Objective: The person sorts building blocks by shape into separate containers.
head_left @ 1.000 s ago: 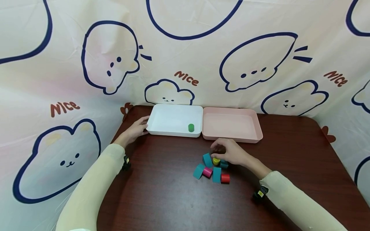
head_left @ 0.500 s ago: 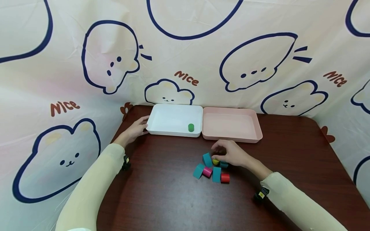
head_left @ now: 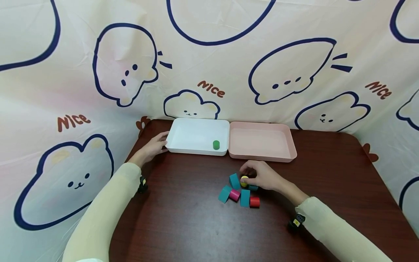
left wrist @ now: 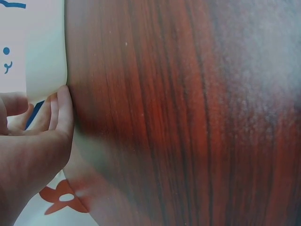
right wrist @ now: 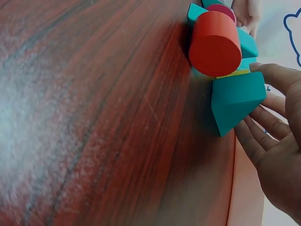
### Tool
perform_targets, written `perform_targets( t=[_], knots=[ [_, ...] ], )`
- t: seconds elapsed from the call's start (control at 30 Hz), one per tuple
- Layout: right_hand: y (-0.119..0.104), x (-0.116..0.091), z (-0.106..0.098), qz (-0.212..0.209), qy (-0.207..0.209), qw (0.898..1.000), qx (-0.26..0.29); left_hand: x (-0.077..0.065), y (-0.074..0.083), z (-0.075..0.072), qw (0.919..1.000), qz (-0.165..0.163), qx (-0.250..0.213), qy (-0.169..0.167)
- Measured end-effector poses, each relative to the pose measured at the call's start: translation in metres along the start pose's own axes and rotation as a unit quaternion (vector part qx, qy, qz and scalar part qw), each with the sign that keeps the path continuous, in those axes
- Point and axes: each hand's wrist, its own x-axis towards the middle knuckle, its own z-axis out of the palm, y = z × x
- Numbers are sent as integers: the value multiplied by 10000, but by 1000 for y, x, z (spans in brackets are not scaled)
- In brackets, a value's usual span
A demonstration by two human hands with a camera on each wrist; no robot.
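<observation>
In the head view, my left hand (head_left: 153, 148) touches the left side of a white tray (head_left: 196, 123), and the left wrist view shows its fingers (left wrist: 66, 106) extended against the tray's corner. My right hand (head_left: 263, 175) pinches a yellow cylinder block (head_left: 244, 179) between thumb and fingers. Right beside it, in the right wrist view, a teal triangular prism (right wrist: 237, 94) stands in front of the fingers. A red cylinder (head_left: 254, 202), a pink cylinder (head_left: 234, 195) and several teal blocks (head_left: 245, 198) lie close around. Inside the white tray lies a green cylinder (head_left: 216, 145).
A pink tray (head_left: 262, 140) stands to the right of the white one, their sides together at the back of the dark wooden table (head_left: 196, 218). Behind the table hangs a patterned cloth (head_left: 235, 65).
My right hand has come slightly lower toward the near side, and the yellow cylinder now shows above and below the thumb. My left hand and both trays stay put.
</observation>
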Motion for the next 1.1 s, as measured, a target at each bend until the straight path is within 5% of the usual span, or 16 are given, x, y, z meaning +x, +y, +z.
perform_targets(
  t=[1.1],
  knots=[
    [6, -5, 3, -51, -135, 9998, -151, 0, 0, 0, 10000, 16, -17, -8]
  ],
)
